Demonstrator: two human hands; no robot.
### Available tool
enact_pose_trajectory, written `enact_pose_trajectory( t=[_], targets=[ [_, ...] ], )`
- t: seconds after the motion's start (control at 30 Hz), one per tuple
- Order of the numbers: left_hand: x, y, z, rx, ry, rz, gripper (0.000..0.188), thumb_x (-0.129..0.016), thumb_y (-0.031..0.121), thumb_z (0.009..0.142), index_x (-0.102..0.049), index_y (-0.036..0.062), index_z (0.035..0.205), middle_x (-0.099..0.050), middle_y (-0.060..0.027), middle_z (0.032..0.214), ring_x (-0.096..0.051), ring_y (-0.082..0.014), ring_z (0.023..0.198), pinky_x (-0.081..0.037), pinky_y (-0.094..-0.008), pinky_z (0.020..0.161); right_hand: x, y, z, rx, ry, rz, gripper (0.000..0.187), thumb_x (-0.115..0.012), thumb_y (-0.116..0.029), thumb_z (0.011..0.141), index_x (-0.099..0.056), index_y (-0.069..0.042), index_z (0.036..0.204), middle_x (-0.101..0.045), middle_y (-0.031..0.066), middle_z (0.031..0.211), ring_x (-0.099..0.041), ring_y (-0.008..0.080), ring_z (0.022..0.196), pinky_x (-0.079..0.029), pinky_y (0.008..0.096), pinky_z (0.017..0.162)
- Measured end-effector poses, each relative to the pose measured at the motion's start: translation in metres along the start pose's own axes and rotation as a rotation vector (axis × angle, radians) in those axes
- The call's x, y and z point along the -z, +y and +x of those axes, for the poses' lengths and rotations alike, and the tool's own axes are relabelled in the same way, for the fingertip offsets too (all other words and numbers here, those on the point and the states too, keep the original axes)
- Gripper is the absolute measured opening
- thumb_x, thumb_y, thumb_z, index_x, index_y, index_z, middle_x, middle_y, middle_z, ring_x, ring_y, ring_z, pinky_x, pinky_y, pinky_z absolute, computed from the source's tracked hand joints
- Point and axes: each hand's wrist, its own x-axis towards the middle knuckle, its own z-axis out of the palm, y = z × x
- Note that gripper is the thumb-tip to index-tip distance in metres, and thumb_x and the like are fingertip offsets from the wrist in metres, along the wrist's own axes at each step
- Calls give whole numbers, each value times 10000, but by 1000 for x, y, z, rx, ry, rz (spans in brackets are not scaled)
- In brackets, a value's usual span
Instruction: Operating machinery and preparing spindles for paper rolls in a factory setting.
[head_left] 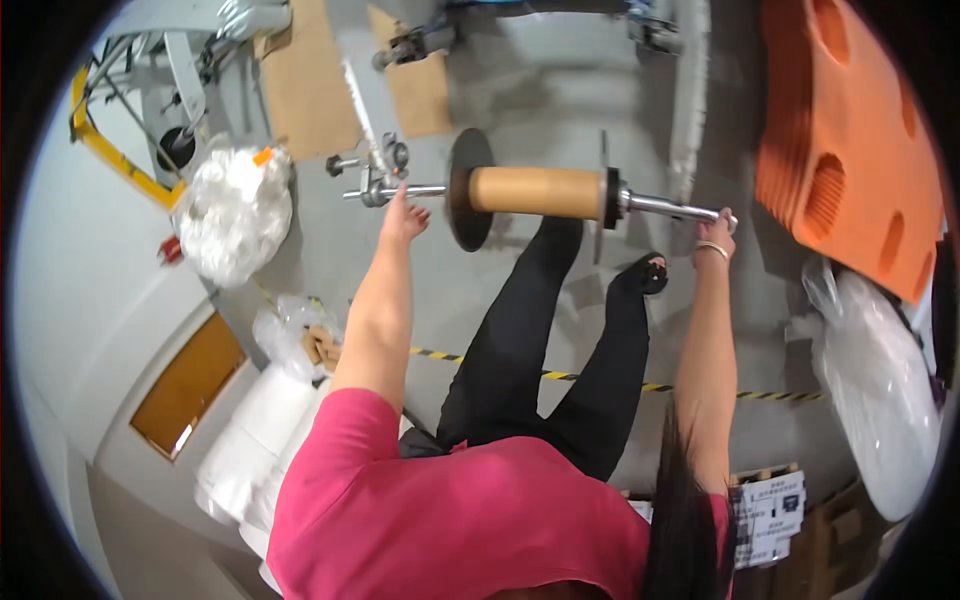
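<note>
"What do the fingers hold?"

"The right hand (716, 240) wraps the steel bar's (662, 205) end. The left hand (405, 218) is by the bar, near the clamp (374, 190) — whether it grips, I can't tell."

"The brown roll (540, 192)?"

"On the bar, between both hands' fingers."

"Containers?"

"A clear bag (872, 375), right of the right fingers — contents too unclear to name."
</note>
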Motion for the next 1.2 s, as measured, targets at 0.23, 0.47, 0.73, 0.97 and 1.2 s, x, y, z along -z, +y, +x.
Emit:
enact_pose_trajectory(
  t=[0.23, 0.47, 0.73, 0.97, 1.2],
  targets=[
    [-32, 14, 52, 132, 105, -704, 297, -499, 310, 862, -435, 43, 974, -532, -137, 936, -549, -305, 872, -452, -454, 716, -7, 36, 65, -127, -68, -81, 369, -720, -378, 712, -583, -64, 851, -581, 50, 842, -555, 181, 718, -469, 287, 620],
    [-23, 4, 22, -474, 384, -45, 404, -684, 176, 677, -453, -5, 954, -503, -99, 917, -502, -227, 720, -441, -396, 637, 1, 27, 79, -258, -126, -137, 155, -665, -238, 753, -553, -132, 736, -562, -22, 682, -489, 118, 529, -267, 235, 369],
    [24, 95, -7, -592, 742, 1084, 397, -619, 291, 679, -577, 86, 1017, -426, -144, 1218, -345, -332, 1153, -323, -471, 895, 11, 27, 99, -184, -157, -188, 146, -652, -212, 743, -546, -114, 718, -537, -7, 674, -483, 121, 540, -297, 250, 381],
    [28, 124, -14, -640, 534, 1403, 353, -600, 267, 684, -592, 67, 975, -609, -161, 959, -556, -314, 951, -384, -421, 863, 8, 23, 92, -226, -123, -248, 177, -644, -258, 742, -535, -126, 697, -515, -7, 653, -471, 130, 532, -301, 244, 408],
    [7, 156, -21, -824, 177, 531, 280, -577, 220, 784, -558, -25, 917, -607, -105, 749, -583, -174, 624, -479, -354, 611, 4, 14, 76, -243, -47, -290, 187, -649, -278, 734, -535, -141, 677, -488, -13, 592, -437, 127, 455, -267, 244, 357]
  ],
)
